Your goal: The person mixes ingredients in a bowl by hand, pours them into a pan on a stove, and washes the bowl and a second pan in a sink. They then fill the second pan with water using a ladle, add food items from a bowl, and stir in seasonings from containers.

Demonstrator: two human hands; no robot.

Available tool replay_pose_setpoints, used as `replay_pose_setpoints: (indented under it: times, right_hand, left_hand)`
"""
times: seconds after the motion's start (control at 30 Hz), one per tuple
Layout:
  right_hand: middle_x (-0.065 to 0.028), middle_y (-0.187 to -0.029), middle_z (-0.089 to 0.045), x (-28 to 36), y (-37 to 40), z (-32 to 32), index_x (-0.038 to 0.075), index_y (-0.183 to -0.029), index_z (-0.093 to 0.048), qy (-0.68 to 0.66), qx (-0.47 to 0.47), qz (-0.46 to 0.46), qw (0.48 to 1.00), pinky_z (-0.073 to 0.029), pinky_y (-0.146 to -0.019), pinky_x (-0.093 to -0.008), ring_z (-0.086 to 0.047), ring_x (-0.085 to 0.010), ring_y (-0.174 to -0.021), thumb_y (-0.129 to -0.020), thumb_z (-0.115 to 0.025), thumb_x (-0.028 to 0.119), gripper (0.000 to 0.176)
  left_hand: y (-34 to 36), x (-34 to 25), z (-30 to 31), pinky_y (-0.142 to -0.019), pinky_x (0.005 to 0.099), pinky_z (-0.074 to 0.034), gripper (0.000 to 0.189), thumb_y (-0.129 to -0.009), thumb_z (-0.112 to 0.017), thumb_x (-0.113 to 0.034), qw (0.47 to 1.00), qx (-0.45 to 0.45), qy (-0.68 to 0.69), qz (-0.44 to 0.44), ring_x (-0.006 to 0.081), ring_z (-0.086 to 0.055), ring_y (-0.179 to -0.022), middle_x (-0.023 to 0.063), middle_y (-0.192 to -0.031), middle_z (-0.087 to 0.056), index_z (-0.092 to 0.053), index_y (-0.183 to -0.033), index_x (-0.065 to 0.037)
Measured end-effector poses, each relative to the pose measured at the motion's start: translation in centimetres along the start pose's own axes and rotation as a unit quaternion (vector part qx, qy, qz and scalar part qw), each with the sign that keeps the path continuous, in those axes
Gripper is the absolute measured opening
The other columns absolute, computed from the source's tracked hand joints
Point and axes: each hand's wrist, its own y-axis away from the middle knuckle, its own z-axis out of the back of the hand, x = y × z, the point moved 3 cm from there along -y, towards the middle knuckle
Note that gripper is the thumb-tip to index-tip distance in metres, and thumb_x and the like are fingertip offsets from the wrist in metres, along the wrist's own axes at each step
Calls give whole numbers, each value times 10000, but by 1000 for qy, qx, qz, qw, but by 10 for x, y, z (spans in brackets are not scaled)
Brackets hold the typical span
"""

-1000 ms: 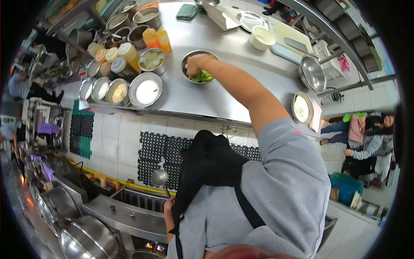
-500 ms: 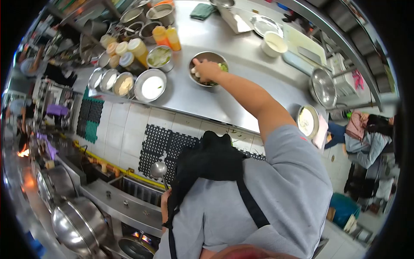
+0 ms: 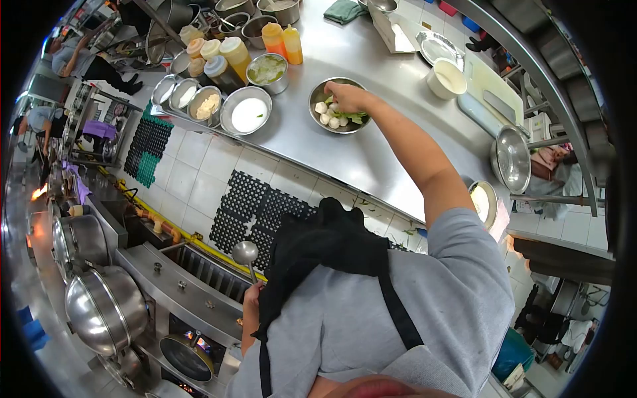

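Observation:
Over the steel bowl, my right hand reaches down, fingers bent and closed. The fingertips are partly hidden, so what they hold cannot be made out. White round pieces and green leaves lie in that bowl. Down at my left side, my left hand is closed around the handle of a metal ladle, its bowl held above the floor. A container of white contents and a tin of pale green pieces in liquid stand left of the steel bowl.
Sauce bottles crowd the steel counter at left. A white tub, a knife and a colander are at right. Behind my left hand is a stove with a pan. Co-workers stand far left.
The view has shifted, so the counter sits further right. My right hand has lifted toward the bowl's far rim, uncovering more white pieces and leaves. My left hand still holds the ladle.

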Motion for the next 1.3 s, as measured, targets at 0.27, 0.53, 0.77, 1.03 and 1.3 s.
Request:
replay_pose_setpoints:
  times: [0.27,0.53,0.77,1.03,1.3]
  right_hand:
    - [-163,-1226,-547,10,6,-45,122,-1286,-447,222,86,60,969,-503,-862,-448,-590,-349,-1067,-706,-661,196,622]
    - [-236,-1196,-524,20,30,-26,129,-1246,-491,106,57,38,992,-499,-848,-463,-569,-407,-1068,-680,-730,214,620]
    - [-233,-1135,-552,40,52,-31,164,-1249,-521,109,-61,-5,992,-518,-801,-462,-604,-374,-1025,-754,-652,248,519]
    - [-219,-993,-600,19,39,-41,147,-1031,-627,61,-138,35,988,-516,-743,-454,-629,-368,-849,-759,-629,180,274]
    - [-61,-908,-638,-13,34,9,78,-1077,-593,-321,-85,99,938,-543,-706,-324,-633,-158,-801,-706,-692,13,389]
  left_hand:
    - [31,4,-27,-455,284,-435,305,-942,-565,-289,997,-16,-68,-44,149,-499,-445,-1,-550,-502,-524,-691,-121]
    - [30,-41,-63,-454,284,-430,304,-942,-565,-286,981,-25,-167,-93,147,-494,-445,-3,-549,-498,-523,-690,-121]
    - [38,-52,-70,-454,284,-426,303,-942,-564,-283,977,-37,-178,-110,145,-488,-444,-5,-548,-494,-523,-689,-121]
    - [50,-43,-66,-454,284,-421,302,-942,-564,-280,978,-49,-155,-129,143,-483,-443,-7,-547,-490,-522,-688,-122]
    - [79,-3,-36,-454,284,-416,301,-942,-563,-277,977,-55,-139,-155,141,-477,-442,-9,-546,-485,-521,-687,-122]
